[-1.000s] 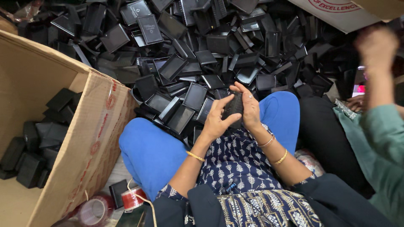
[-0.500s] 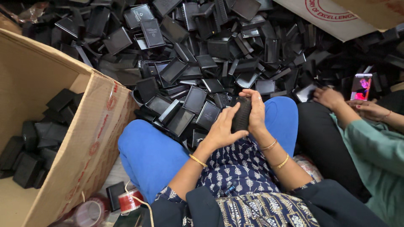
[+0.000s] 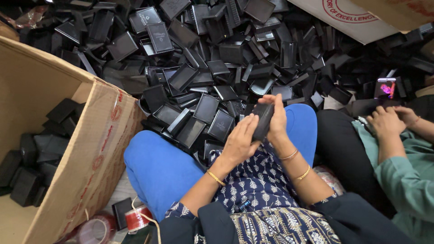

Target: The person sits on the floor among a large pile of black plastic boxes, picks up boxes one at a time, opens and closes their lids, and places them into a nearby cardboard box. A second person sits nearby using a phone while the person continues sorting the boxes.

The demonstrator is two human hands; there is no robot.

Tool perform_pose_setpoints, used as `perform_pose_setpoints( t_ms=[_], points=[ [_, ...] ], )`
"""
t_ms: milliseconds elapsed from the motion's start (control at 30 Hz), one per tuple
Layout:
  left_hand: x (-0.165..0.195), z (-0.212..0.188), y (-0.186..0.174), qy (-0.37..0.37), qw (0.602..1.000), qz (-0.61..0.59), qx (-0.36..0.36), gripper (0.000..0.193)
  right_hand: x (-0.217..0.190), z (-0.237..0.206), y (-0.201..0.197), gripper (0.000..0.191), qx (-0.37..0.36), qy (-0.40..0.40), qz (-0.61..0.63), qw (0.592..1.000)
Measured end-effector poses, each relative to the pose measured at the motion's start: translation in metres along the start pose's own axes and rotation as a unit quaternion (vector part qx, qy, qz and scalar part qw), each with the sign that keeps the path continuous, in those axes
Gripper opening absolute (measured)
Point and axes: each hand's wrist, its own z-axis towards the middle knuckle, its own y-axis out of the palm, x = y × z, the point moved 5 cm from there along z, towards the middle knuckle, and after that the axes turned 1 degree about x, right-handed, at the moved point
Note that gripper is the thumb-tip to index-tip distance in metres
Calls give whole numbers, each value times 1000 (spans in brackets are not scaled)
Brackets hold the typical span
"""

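Together, left hand [image 3: 239, 140] and right hand [image 3: 276, 118] closed flat around one small black box [image 3: 262, 121], pressed between the palms above the lap. Just beyond the fingertips, a heap of black boxes [image 3: 217, 68]; left of the left hand, a cardboard carton [image 3: 97, 149].

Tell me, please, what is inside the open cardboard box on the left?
The cardboard box holds closed small black boxes piled loosely against its bare inner wall. Its bottom under them is covered, and its near corner is cut off by the frame.
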Motion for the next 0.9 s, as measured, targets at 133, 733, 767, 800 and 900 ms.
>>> perform_pose_setpoints(
  t_ms=[133, 733, 767, 800, 900],
  points=[
    [-7, 3, -15, -38, 995, -71, 56, 54, -13, -3, 7, 53, -30, -82, -74, 993],
    [2, 3, -17, -118, 983, -129, 61, 50, -12, -4, -10, 64, 61, -222, -70, 971],
    [0, 2, -19, -124, 981, -135, 70, 49, -9, 0, -7, 63, 47, -202, -75, 975],
    [-4, 2, -22, -132, 979, -137, 76, 48, -7, 4, -4, 63, 34, -183, -80, 979],
    [-20, 3, -40, -160, 972, -134, 105, 44, 4, 11, 3, 55, -14, -93, -53, 994]
  ],
)
